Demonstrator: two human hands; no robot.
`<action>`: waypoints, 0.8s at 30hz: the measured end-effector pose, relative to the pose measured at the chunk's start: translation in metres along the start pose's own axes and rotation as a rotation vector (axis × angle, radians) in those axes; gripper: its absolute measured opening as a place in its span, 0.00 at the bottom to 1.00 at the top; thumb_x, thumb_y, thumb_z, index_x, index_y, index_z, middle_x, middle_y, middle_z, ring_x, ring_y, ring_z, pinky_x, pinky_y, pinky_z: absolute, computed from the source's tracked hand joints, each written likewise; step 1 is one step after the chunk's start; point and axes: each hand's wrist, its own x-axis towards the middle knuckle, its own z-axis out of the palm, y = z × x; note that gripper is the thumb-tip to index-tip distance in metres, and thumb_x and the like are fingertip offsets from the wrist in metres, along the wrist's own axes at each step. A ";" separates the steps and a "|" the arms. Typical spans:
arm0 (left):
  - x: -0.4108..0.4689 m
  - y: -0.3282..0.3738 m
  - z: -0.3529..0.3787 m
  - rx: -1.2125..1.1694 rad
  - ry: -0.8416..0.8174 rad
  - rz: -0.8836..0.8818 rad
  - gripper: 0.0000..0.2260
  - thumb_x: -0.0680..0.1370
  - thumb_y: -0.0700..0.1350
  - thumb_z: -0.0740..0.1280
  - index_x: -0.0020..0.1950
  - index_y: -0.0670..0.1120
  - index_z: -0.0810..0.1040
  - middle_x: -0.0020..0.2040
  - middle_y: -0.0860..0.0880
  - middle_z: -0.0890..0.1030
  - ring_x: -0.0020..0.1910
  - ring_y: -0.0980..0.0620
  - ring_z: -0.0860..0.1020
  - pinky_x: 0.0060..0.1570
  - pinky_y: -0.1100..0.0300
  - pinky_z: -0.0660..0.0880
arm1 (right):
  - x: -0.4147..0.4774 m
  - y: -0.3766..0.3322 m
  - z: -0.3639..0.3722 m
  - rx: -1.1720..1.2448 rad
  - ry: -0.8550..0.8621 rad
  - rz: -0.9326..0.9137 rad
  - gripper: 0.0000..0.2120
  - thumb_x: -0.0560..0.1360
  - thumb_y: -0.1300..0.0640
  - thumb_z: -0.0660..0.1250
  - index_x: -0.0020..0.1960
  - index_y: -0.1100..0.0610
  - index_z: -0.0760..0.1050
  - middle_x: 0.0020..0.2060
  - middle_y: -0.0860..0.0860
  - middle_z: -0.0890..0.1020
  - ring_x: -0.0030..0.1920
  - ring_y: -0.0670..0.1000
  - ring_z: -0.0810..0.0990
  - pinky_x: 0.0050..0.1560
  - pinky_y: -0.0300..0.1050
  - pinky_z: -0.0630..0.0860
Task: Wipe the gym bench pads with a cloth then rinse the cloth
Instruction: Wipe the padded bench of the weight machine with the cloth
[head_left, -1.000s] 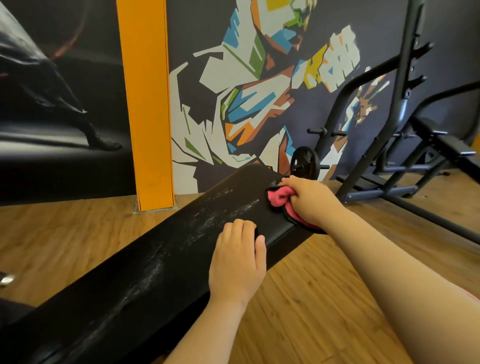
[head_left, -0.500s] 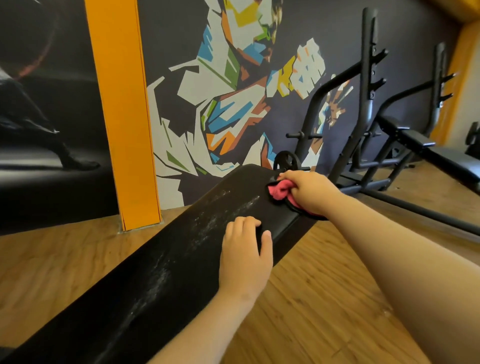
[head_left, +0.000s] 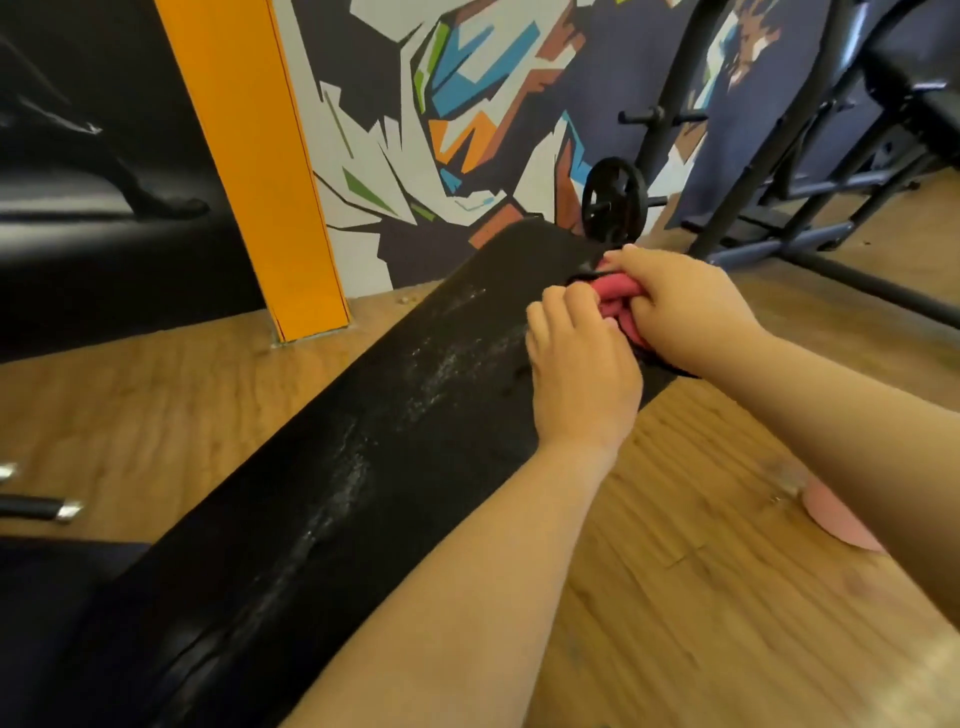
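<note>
Gripping bunched cloth (head_left: 621, 289) in right hand (head_left: 691, 306) at far-right end of pad (head_left: 363, 467); touching it with left hand (head_left: 582, 374), fingers curled, grip unclear. Likely needing a pull near-left along streaked length.

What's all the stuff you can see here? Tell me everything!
bench pad: one, black, slanting across the middle
cloth: one, pink, bunched at the pad's far end
pillar: one, orange, behind the pad
mural: one, many-coloured, on the wall
weight plate: one, black, beyond the pad's end
rack: one, black, top right
floor: one, brown wood, underneath
right hand: one, gripping the cloth
left hand: one, fingertips at the cloth
</note>
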 end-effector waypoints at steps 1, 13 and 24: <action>0.001 0.002 -0.003 0.045 -0.029 -0.010 0.05 0.80 0.42 0.58 0.54 0.44 0.70 0.54 0.47 0.72 0.53 0.48 0.68 0.55 0.50 0.71 | -0.002 -0.003 0.002 0.015 0.038 0.003 0.19 0.76 0.63 0.60 0.65 0.53 0.74 0.63 0.54 0.77 0.64 0.56 0.73 0.60 0.50 0.69; 0.006 0.006 -0.008 0.130 -0.199 -0.090 0.12 0.80 0.50 0.50 0.48 0.45 0.69 0.50 0.48 0.72 0.50 0.48 0.69 0.51 0.49 0.72 | -0.007 0.002 0.013 0.124 0.137 0.036 0.24 0.69 0.61 0.58 0.63 0.55 0.77 0.63 0.50 0.78 0.68 0.51 0.72 0.70 0.47 0.65; 0.009 0.010 -0.004 0.277 -0.287 -0.073 0.14 0.79 0.51 0.55 0.57 0.43 0.69 0.56 0.44 0.73 0.54 0.46 0.69 0.52 0.49 0.72 | 0.000 -0.005 0.009 0.506 0.228 0.422 0.25 0.70 0.69 0.59 0.63 0.50 0.75 0.58 0.43 0.80 0.62 0.45 0.75 0.63 0.40 0.71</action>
